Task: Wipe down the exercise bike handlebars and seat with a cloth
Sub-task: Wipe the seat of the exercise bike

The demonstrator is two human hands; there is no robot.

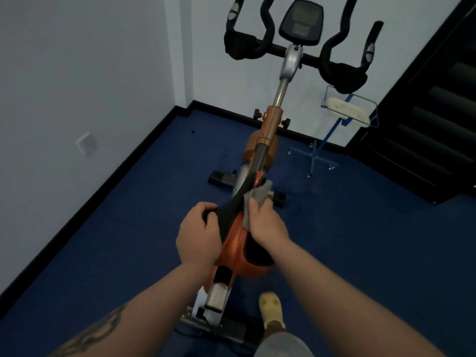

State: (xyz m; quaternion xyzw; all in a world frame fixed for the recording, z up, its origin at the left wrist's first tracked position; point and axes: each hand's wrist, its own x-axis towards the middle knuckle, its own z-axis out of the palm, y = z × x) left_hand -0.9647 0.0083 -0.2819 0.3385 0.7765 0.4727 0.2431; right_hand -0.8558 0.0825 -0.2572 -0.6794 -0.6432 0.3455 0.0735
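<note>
An orange and black bike seat [238, 247] sits in the middle of the head view, its narrow black nose pointing away from me. My left hand [199, 237] grips the seat's left edge, fingers curled over the black rim. My right hand [266, 224] holds a grey cloth [257, 199] against the right side of the seat. The black handlebars [298, 48] with padded rests stand at the top, a dark console [300, 21] between them.
A blue stand with a wire basket [347, 112] holding a pale pad stands right of the bike. A black rack [425, 124] fills the right side. White walls meet in the corner at left, with a wall socket [87, 143]. My yellow shoe [270, 309] is on the blue floor.
</note>
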